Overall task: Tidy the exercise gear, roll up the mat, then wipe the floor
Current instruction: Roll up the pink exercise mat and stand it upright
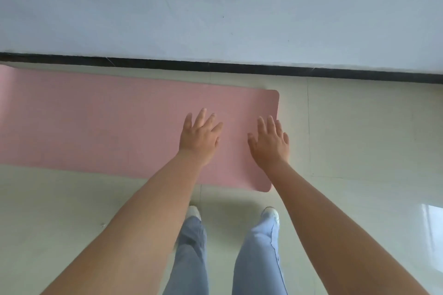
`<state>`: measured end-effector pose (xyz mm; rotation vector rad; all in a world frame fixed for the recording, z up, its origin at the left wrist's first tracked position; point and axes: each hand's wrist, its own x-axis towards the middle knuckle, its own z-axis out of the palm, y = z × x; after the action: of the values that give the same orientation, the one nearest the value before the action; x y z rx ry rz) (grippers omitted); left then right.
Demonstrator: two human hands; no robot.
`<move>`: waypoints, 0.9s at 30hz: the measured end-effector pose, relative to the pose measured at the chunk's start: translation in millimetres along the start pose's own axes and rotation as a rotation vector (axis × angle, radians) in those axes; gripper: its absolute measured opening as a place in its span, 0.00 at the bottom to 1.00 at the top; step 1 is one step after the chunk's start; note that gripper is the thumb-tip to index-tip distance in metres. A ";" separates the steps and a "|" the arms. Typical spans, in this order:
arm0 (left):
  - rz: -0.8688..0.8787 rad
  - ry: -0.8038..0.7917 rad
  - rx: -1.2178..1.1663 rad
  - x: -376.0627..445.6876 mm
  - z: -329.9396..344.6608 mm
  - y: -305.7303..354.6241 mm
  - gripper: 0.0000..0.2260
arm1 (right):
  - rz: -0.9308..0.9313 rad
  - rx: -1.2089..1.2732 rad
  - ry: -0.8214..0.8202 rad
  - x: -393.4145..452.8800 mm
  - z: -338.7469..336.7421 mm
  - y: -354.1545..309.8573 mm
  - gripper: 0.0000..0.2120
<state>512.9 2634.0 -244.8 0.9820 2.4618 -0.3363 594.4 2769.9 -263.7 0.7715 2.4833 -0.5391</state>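
Pale floor tiles (359, 127) carry the pink mat (107, 122), lying flat along the wall with no gear on it in view. Left hand (200, 136) and right hand (269, 141) reach over its right end, fingers spread, holding nothing. Rolling looks about to begin; next they must lift that short edge and curl it tightly leftward.

the pink mat (107, 122) is looking matt and finely textured, like foam or rubber. beside the mat, the pale floor tiles (359, 139) are shining glossy and smooth. beyond the mat, the wall (215, 7) is showing matt, painted.
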 end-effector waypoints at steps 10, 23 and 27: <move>0.068 -0.042 -0.026 36.3 123.1 0.3 0.21 | 0.182 0.011 -0.039 3.9 117.2 58.3 0.27; 0.327 -0.098 0.164 202.3 426.1 32.1 0.23 | 0.475 0.111 0.085 161.4 396.9 172.2 0.31; 0.400 -0.006 0.242 266.1 473.1 44.4 0.23 | 0.679 0.296 0.218 223.5 437.9 199.8 0.32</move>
<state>530.5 2638.5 -789.1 1.5373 2.1834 -0.5045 696.0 2799.6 -783.8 1.7728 2.1378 -0.5860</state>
